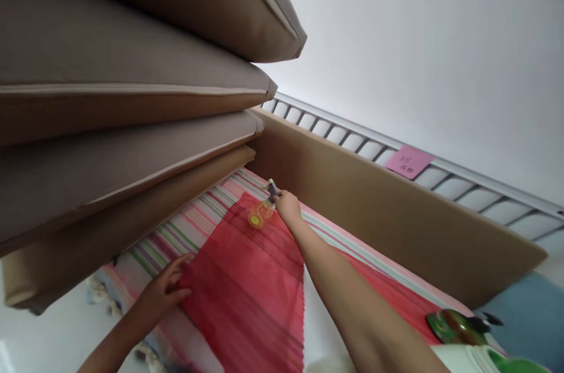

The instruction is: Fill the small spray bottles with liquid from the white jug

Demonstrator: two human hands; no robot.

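Observation:
A length of red cloth with darker streaks (251, 279) lies over a pink, green and white striped cloth (176, 238). Its right edge is finely zigzagged. My right hand (287, 207) reaches over the red cloth's far end, closed around the grey-purple upper part of what looks like a small clear spray bottle (262, 213). The bottle tilts to the left; its yellow lower end is blurred over the cloth. At the red cloth's left edge, my left hand (170, 284) has its fingers loosely curled, thumb and fingertips apart.
A tall stack of grey-brown cushions (132, 61) overhangs the left side. A brown board (374, 214) stands along a white slatted rail with a pink note (409, 161). At the lower right are a green container with a black top (456, 326) and a white tub (462, 358).

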